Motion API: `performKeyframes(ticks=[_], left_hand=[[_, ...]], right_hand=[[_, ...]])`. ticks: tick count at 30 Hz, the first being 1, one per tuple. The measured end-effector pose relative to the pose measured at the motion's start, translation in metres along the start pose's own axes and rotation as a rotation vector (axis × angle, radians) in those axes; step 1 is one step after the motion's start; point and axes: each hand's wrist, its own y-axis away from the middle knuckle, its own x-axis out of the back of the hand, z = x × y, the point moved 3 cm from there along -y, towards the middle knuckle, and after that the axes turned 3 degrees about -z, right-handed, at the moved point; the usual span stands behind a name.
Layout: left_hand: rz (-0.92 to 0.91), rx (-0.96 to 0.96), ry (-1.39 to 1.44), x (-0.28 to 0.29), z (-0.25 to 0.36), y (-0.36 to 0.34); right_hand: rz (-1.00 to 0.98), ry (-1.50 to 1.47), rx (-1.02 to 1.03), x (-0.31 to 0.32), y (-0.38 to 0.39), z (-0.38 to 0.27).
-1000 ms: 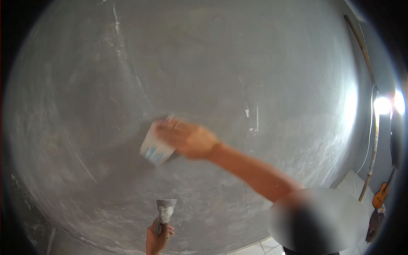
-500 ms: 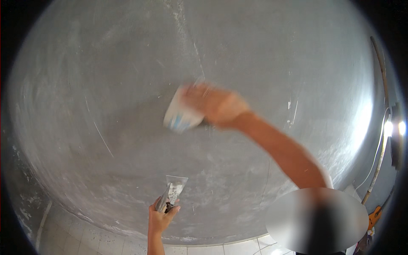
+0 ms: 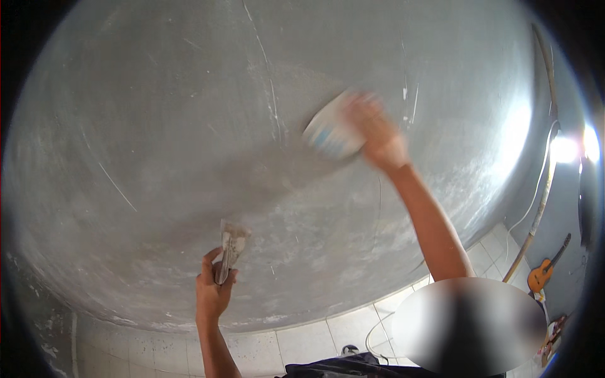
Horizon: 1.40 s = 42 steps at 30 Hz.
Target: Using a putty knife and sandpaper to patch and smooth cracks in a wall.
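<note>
My right hand [image 3: 383,140], blurred at the fingers, presses a pale sheet of sandpaper [image 3: 331,133] with blue print on its back against the grey wall [image 3: 189,138]. The sheet lies close to the wall, right of a long pale crack. Lower and to the left, my left hand [image 3: 212,297] is closed round a putty knife [image 3: 233,242] with a dull, smeared blade pointing up. A second narrow blade seems to lie alongside it; the fingers partly hide both handles.
Fine cracks and pale scratches [image 3: 117,186] mark the wall. White floor tiles [image 3: 305,340] run along its foot. On the right stand a long pole [image 3: 534,220], a hanging white cable [image 3: 539,183], a bright lamp [image 3: 564,149] and a small guitar [image 3: 541,276]. A blurred oval covers the lower right.
My right hand has swept the sandpaper up and to the right across the wall. My left hand sits a little higher and further left, still holding the putty knife. The view has shifted somewhat.
</note>
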Motion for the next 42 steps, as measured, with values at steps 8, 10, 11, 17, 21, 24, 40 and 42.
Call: performKeyframes(ticks=[8, 10, 11, 17, 21, 24, 40, 42], left_hand=[[-0.016, -0.244, -0.116, -0.025, 0.051, -0.037], [-0.096, -0.373, -0.261, -0.037, 0.055, -0.054], [-0.158, -0.482, -0.408, -0.049, 0.061, -0.058], [-0.262, -0.631, -0.718, -0.128, 0.125, -0.085], [-0.232, -0.601, -0.809, -0.188, 0.166, -0.088], [-0.178, -0.646, -0.865, -0.214, 0.174, -0.087], [-0.069, -0.626, -0.889, -0.205, 0.143, -0.054], [-0.029, -0.669, -0.876, -0.216, 0.152, -0.065]], right_hand=[[0.373, -0.010, -0.537, -0.010, 0.074, 0.014], [0.184, -0.093, -0.414, 0.015, 0.090, 0.036], [0.175, -0.079, -0.427, 0.030, 0.094, 0.057], [0.414, 0.002, -0.709, 0.040, 0.102, 0.121], [0.440, -0.001, -0.641, 0.033, 0.105, 0.119], [0.453, 0.045, -0.534, 0.030, 0.113, 0.132], [0.569, 0.058, -0.398, 0.024, 0.116, 0.132], [0.596, 0.039, -0.386, 0.026, 0.111, 0.126]])
